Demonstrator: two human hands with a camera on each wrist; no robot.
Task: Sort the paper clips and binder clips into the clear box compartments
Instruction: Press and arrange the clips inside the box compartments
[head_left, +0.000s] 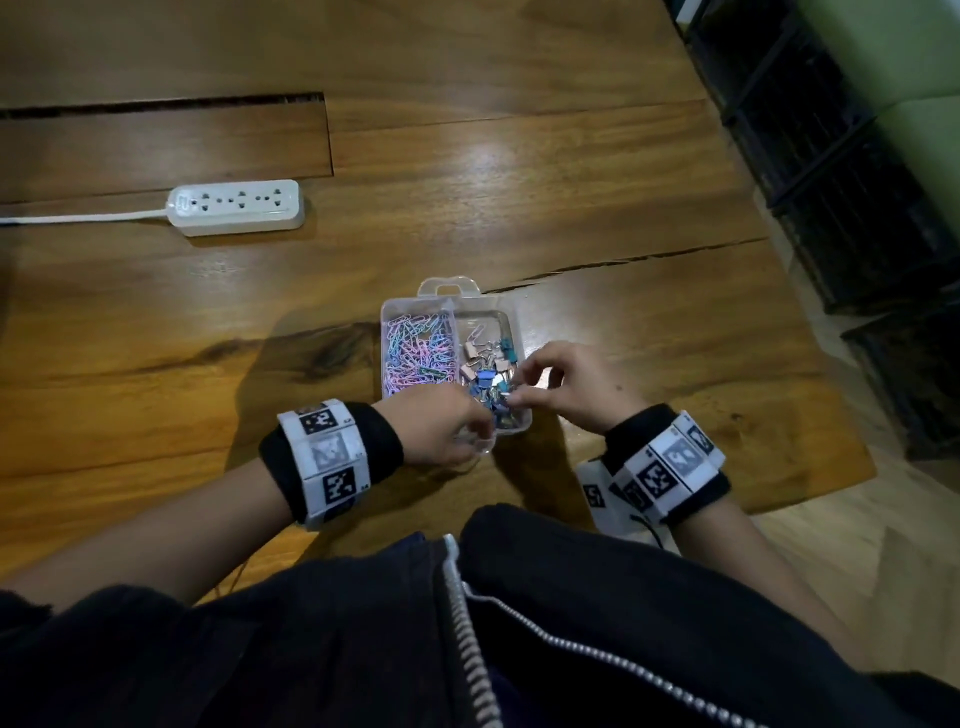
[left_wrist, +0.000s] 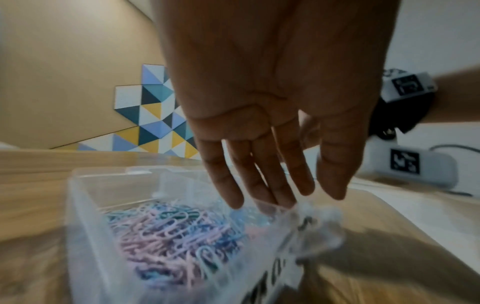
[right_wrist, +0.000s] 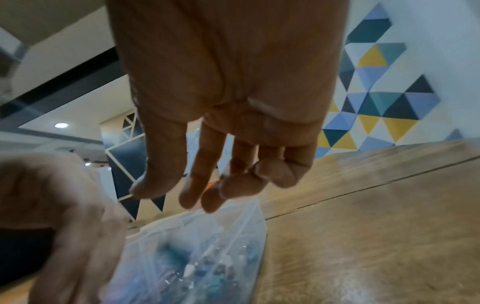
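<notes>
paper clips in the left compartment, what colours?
Pastel pink, light blue and teal paper clips, piled in the clear box; clearest in the head view.

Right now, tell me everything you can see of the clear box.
The clear box is transparent plastic, open-topped, with a hang tab at its far end, lying flat on the wooden table. A divider splits it: the left compartment holds pastel paper clips, the right one binder clips. Both hands work at its near end, the left hand and right hand handling a clear plastic bag above it.
</notes>
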